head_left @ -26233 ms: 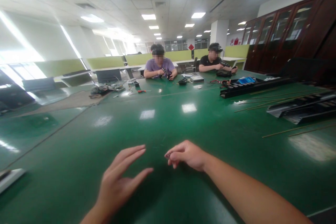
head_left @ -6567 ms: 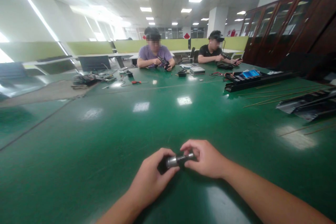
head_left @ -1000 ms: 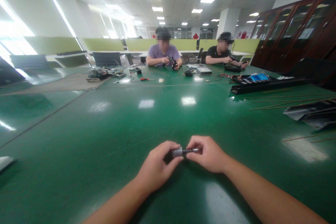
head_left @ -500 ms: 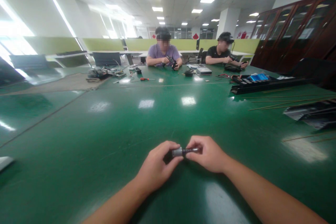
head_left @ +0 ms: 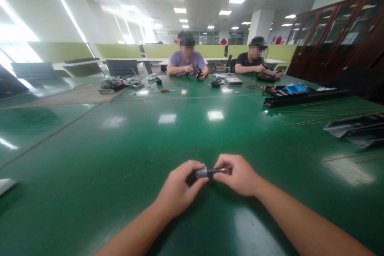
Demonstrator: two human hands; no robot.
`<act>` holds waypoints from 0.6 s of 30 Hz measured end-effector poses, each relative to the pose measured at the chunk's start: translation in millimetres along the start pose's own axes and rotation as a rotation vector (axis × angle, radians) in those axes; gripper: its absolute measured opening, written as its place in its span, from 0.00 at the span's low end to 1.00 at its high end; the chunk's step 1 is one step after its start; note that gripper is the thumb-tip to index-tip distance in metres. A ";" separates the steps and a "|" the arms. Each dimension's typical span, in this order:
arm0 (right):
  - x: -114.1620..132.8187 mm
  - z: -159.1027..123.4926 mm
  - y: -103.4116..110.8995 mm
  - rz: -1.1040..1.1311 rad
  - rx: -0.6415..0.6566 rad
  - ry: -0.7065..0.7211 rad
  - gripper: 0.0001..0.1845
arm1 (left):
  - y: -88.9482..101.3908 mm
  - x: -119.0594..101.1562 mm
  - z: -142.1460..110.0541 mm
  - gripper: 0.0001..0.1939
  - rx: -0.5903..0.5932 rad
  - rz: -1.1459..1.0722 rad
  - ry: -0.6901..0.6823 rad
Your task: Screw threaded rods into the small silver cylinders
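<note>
- Head camera: the left hand (head_left: 181, 184) curves its thumb and fingers around a silver barrel (head_left: 202, 173), grasping it from its left side.
- The right hand (head_left: 240, 174) pinches the far end of a dark ridged shaft (head_left: 214, 171) between thumb and bent fingers.
- Barrel and shaft lie in one line between the two hands, roughly level, over the near part of the green table (head_left: 150, 144); whether they are one piece or two cannot be told, nor whether they touch the tabletop.
- A white object (head_left: 6, 186) shows at the left edge, well apart from the hands.
- Across the table, a person in a purple shirt (head_left: 180, 62) and a person in a black shirt (head_left: 244, 59) each hold dark items.
- Nearer the far side lie a screwdriver (head_left: 165, 90) with an orange handle, a pile of parts (head_left: 111, 85) and a grey box (head_left: 233, 81).
- On the right lie a long black channel (head_left: 300, 100), thin rods (head_left: 312, 123) and metal channels (head_left: 357, 130).
</note>
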State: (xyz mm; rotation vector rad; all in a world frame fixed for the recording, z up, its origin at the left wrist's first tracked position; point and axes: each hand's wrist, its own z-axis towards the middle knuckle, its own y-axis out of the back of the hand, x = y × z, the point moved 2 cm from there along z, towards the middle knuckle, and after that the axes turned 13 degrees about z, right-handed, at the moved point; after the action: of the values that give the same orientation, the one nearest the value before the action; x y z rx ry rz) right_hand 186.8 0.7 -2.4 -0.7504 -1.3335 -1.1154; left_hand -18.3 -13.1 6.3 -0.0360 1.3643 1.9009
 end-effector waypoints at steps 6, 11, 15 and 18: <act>-1.9 0.7 0.6 -0.020 -0.006 -0.005 0.03 | 1.4 0.0 -0.3 0.11 -0.019 -0.001 -0.001; -1.3 2.3 2.2 -0.043 -0.018 0.002 0.04 | 3.0 1.1 0.1 0.11 -0.028 0.005 -0.001; 0.4 1.7 2.2 -0.062 -0.027 0.000 0.05 | 3.4 1.9 0.2 0.11 -0.023 0.005 0.001; 1.8 1.0 2.0 -0.080 -0.042 -0.005 0.05 | 4.0 1.9 0.0 0.11 -0.031 0.004 -0.003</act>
State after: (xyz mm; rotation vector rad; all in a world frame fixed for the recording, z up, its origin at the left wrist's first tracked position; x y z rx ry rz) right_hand 188.1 1.9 -0.1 -0.7365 -1.3571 -1.2090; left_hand -22.0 -12.4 8.6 -0.0460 1.3339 1.9255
